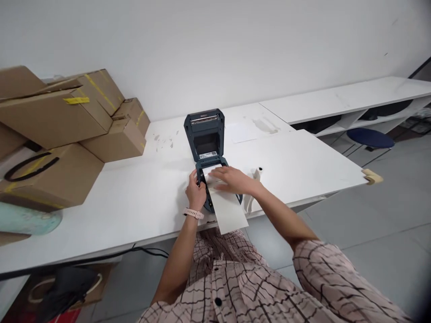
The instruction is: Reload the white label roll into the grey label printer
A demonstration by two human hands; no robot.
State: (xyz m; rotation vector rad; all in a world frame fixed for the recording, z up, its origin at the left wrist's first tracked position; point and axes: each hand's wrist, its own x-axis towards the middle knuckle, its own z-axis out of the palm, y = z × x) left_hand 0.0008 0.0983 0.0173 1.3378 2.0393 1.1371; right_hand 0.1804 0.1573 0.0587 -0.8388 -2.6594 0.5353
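Note:
A dark blue-grey label printer (pixel 219 121) stands at the table's front edge with its lid tipped up and back. Inside its base lies a white roll of label paper (pixel 208 174), partly covered by my fingers. From it a wide paper strip (pixel 230 213) runs forward over the printer's front and past the table edge. My left hand (pixel 196 190) grips the printer's left side, thumb and fingers around the edge. My right hand (pixel 234 180) lies over the roll and strip, fingers stretched out flat. Beside my right wrist is a small white paper roll (pixel 258 172), a loose strip trailing from it.
Cardboard boxes (pixel 57 114) are piled on the table's left, near a pale green cylinder (pixel 30 218). A white sheet (pixel 240 133) lies behind the printer. The white table (pixel 134 197) has a padded right corner (pixel 372 176); a blue stool (pixel 370 137) stands beyond. Black cables (pixel 148 251) hang below.

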